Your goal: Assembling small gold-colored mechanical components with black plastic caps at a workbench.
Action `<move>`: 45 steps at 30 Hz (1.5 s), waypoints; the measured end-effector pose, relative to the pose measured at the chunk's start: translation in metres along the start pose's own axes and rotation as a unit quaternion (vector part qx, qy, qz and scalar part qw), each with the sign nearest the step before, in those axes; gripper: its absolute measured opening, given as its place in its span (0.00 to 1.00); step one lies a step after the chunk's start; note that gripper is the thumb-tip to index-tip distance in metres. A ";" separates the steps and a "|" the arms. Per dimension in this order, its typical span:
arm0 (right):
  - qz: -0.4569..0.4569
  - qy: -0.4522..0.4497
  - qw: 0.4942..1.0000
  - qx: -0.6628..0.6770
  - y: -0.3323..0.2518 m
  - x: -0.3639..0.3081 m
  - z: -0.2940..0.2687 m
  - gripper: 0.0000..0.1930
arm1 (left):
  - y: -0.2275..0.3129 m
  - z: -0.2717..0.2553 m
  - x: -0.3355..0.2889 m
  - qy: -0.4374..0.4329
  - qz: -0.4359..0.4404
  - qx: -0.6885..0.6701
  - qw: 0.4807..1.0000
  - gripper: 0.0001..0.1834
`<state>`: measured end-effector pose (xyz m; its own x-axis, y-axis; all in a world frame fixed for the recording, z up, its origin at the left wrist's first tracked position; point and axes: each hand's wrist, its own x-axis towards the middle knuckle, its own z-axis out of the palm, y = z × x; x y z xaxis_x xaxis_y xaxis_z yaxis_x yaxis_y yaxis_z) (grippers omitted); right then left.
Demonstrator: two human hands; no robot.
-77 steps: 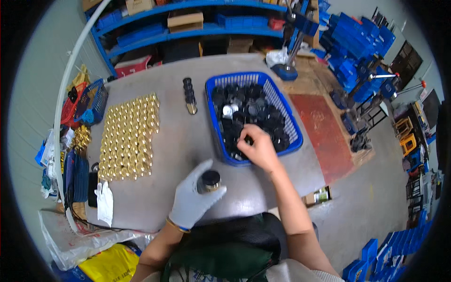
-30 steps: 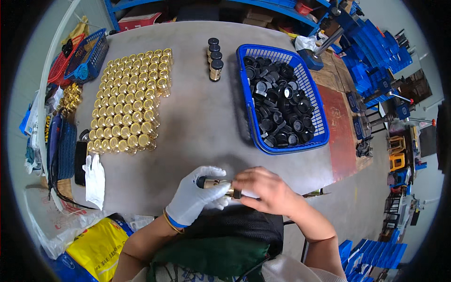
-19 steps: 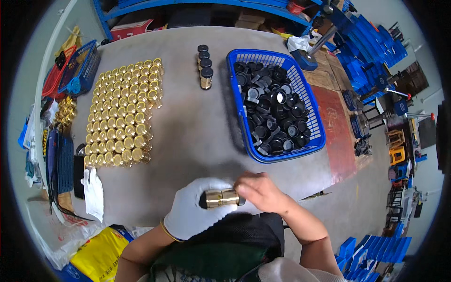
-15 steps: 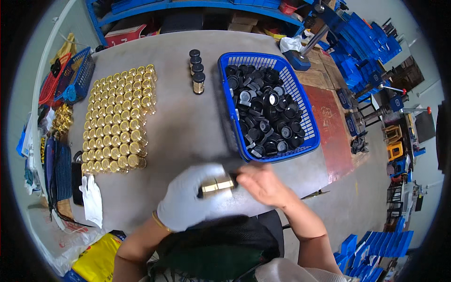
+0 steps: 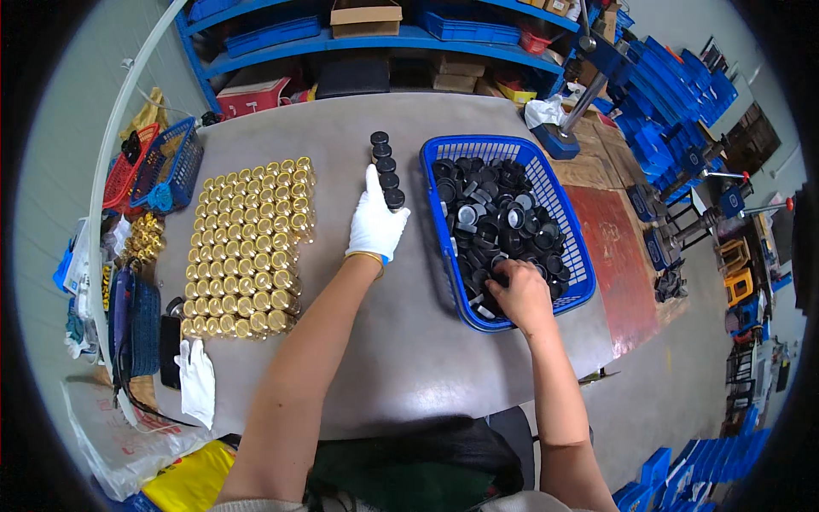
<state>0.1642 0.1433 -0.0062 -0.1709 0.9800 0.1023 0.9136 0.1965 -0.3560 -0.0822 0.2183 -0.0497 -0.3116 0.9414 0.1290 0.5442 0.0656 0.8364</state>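
My left hand (image 5: 377, 224), in a white glove, reaches to a short row of black-capped jars (image 5: 386, 164). Its fingers close round the nearest jar (image 5: 394, 200), which stands at the front end of the row; the glove hides most of that jar's body. Bare, my right hand (image 5: 522, 294) dips into the near part of a blue plastic basket (image 5: 437, 247) heaped with loose black caps (image 5: 490, 183). The fingers curl over a black cap at the heap's surface, with the fingertips partly hidden. Left of my left arm stands a block of gold-topped clear jars (image 5: 247, 247) in close rows.
A white glove (image 5: 197, 384) and a dark phone (image 5: 170, 352) lie at the table's left edge. Red and blue baskets (image 5: 175, 166) stand beyond them. At the back right is a hand press (image 5: 559, 136); blue shelving (image 5: 316, 44) runs behind the table.
My left hand has moved away from me with the black-capped jar to the row's front end. My right hand has let go of that jar and gone right into the basket. The view has tilted up.
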 end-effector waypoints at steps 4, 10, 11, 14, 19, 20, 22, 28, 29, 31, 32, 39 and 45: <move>-0.012 -0.003 1.000 -0.023 0.005 -0.001 0.002 0.08 | -0.014 -0.024 -0.018 0.089 0.156 0.177 0.968 0.49; -0.018 0.098 0.992 0.079 0.000 -0.001 0.000 0.09 | -0.026 -0.115 -0.027 -0.007 0.042 0.549 0.835 0.53; 0.004 0.106 0.987 0.119 -0.001 0.000 -0.001 0.09 | -0.032 -0.119 -0.028 -0.005 0.039 0.548 0.835 0.53; 0.028 0.141 0.964 0.225 -0.009 -0.006 -0.006 0.14 | -0.034 -0.118 -0.031 -0.033 0.115 0.532 0.838 0.43; -0.041 0.031 0.876 0.479 -0.023 -0.028 0.005 0.25 | -0.055 -0.120 -0.036 -0.060 0.299 0.535 0.787 0.22; -0.048 -0.003 0.857 0.514 -0.032 -0.038 0.004 0.25 | -0.048 -0.119 -0.045 -0.070 0.290 0.466 0.833 0.21; -0.058 -0.055 0.830 0.553 -0.040 -0.059 0.010 0.23 | -0.002 -0.117 -0.072 -0.094 0.197 0.305 0.927 0.18; -0.136 -0.192 0.916 0.324 -0.073 -0.075 -0.015 0.26 | 0.043 -0.105 -0.177 -0.184 -0.180 -0.416 0.872 0.11; -0.147 -0.183 0.916 0.325 -0.072 -0.077 -0.018 0.25 | 0.037 -0.098 -0.188 -0.176 -0.190 -0.451 0.854 0.10; -0.175 -0.155 0.909 0.346 -0.061 -0.080 -0.006 0.25 | 0.039 -0.100 -0.198 -0.190 -0.226 -0.437 0.850 0.10; -0.168 -0.159 0.887 0.399 -0.054 -0.082 0.000 0.25 | 0.040 -0.101 -0.201 -0.202 -0.256 -0.418 0.848 0.10; -0.193 -0.175 0.864 0.432 -0.050 -0.090 -0.003 0.25 | 0.031 -0.095 -0.216 -0.246 -0.172 -0.319 0.899 0.16; -0.215 -0.170 0.884 0.379 -0.053 -0.091 -0.015 0.23 | 0.037 -0.095 -0.218 -0.249 -0.235 -0.320 0.883 0.17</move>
<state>0.1371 0.0436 0.0169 -0.6617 0.7365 0.1405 0.2487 0.3925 -0.8855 -0.0681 -0.0161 0.0043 0.0830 0.8990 -0.4301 -0.1557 0.4380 0.8854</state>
